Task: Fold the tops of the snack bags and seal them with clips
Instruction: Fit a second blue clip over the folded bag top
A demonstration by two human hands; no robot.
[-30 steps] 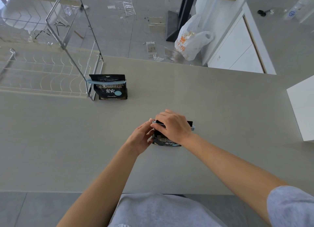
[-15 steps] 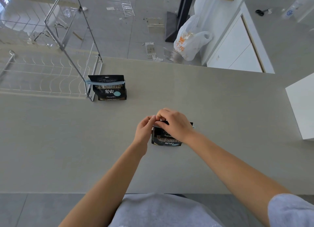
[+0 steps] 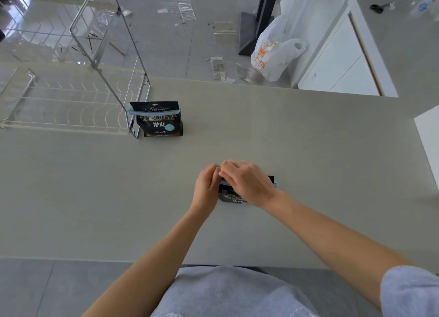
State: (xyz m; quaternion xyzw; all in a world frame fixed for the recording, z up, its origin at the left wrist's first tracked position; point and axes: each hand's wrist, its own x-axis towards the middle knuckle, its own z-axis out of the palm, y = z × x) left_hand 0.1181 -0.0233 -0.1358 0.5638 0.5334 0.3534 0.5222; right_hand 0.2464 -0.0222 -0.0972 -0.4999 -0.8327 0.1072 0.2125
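A black snack bag (image 3: 231, 196) stands on the grey table (image 3: 308, 150) in front of me, mostly hidden under my hands. A light blue clip (image 3: 275, 183) runs along its top, with only its ends showing. My right hand (image 3: 247, 182) lies over the bag's top and presses on the clip. My left hand (image 3: 206, 186) pinches the clip's left end beside it. A second black bag (image 3: 159, 123) stands farther back on the left, its folded top held by a light blue clip (image 3: 152, 111).
A wire dish rack (image 3: 71, 103) stands at the table's back left, touching the second bag. A white box (image 3: 427, 145) sits at the right edge. Beyond the table are a white plastic bag (image 3: 273, 55), litter and a white cabinet (image 3: 339, 62).
My left hand has shifted up from the bag's side to the clip's left end, meeting the right hand's fingertips. The right hand stays on the bag's top. The far bag is unmoved.
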